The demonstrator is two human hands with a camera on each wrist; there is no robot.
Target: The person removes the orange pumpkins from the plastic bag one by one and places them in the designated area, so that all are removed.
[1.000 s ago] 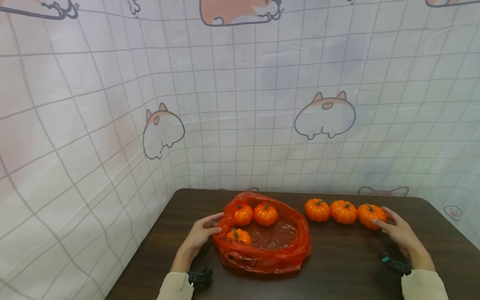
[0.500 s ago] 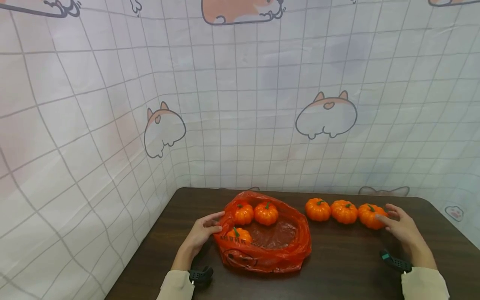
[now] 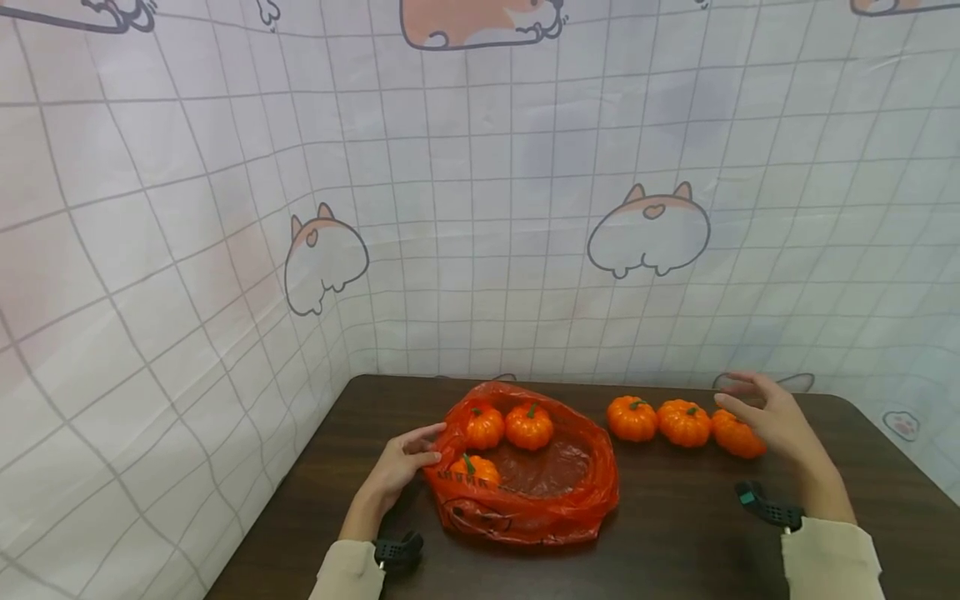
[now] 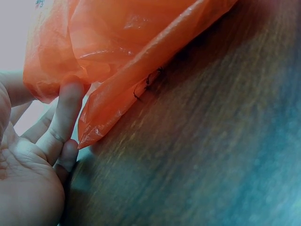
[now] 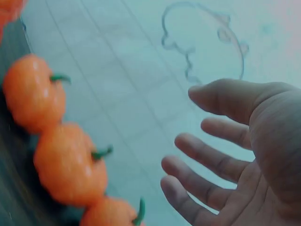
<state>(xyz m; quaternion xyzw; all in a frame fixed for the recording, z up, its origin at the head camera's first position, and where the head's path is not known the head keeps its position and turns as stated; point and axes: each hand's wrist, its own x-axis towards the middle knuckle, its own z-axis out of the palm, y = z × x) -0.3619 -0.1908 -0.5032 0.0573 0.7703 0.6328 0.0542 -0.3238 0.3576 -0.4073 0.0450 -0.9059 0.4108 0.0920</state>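
Note:
An orange-red plastic bag [image 3: 540, 525] lies with its mouth wide, several small orange toy pumpkins [image 3: 529, 427] inside it. At its left side my left hand [image 3: 396, 467] holds the edge of the bag between thumb and fingers; in the left wrist view the fingers [image 4: 68, 106] meet the thin plastic, part of the grip being hidden. To the bag's right stand three more pumpkins in a row: a left one [image 3: 632, 419], a middle one [image 3: 684, 423] and a right one [image 3: 737, 435]. Above the right pumpkin hovers my right hand [image 3: 776, 421], fingers spread and holding nothing, partly covering it.
Everything rests on a dark brown wooden table [image 3: 675, 533]. A white grid-patterned cloth [image 3: 480, 250] with cartoon dogs hangs behind and to the left. Each wrist wears a black band [image 3: 772, 507].
My right hand has come off the right pumpkin, rising and shifting left above it. That pumpkin stays in the row. The left hand and the bag have hardly moved.

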